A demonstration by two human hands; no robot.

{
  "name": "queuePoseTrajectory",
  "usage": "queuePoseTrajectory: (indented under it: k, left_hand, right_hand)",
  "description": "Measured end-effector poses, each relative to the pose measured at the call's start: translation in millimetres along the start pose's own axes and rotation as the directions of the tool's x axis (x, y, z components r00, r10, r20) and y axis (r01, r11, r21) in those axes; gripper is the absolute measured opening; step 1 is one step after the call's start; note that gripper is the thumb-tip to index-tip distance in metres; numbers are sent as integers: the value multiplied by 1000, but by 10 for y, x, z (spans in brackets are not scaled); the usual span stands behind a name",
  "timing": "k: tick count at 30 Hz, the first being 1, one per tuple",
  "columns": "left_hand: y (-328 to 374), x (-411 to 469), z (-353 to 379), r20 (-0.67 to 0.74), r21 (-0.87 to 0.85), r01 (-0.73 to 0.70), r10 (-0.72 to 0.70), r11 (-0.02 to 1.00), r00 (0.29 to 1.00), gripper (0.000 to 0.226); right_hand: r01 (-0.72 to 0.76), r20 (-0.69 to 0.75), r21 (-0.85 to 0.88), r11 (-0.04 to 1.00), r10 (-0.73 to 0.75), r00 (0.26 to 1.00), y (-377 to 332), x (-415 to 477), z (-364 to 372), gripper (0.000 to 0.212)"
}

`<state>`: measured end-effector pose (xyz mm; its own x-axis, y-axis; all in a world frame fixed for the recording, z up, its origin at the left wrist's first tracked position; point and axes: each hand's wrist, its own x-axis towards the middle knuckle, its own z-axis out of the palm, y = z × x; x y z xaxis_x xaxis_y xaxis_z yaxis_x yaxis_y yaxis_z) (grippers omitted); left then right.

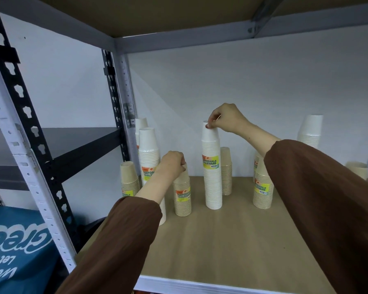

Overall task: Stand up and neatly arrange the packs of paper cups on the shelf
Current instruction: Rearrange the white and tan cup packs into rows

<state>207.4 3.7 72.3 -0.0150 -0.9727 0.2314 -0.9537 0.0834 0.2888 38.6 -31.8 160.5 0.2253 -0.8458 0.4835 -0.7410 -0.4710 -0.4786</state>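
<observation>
Brown sleeves reach onto the shelf (232, 240), where the left hand (172, 162) grips the top of a short kraft cup pack (182, 198) standing at about 9 o'clock of centre. The right hand (223, 117) pinches the top of a tall white cup pack (212, 170), upright at 12 o'clock. Other packs stand upright at 10 and 2 o'clock.
</observation>
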Motion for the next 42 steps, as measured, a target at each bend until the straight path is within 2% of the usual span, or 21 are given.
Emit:
queuePoseTrajectory:
  k: [6,14,26,37,42]
  left_hand:
    - [-43,4,15,-5,-12,-8,8,1000,1000,25]
    - [-67,-2,27,-12,-22,-13,13,1000,1000,27]
    - [-42,-56,18,-60,8,-63,64,998,996,29]
    - [-93,-311,-21,-284,25,-221,219,975,934,33]
    - [-183,-515,-87,-435,39,-326,310,945,845,28]
  right_hand:
    - [9,55,40,999,-11,998,12,-29,-68,21]
    - [16,165,-20,1000,-13,986,-21,-18,-150,24]
    - [48,114,-5,999,-47,992,8,-28,-125,23]
    - [60,27,26,998,-61,998,53,-105,-90,21]
    - [45,-61,21,999,-44,997,156,-194,-81,23]
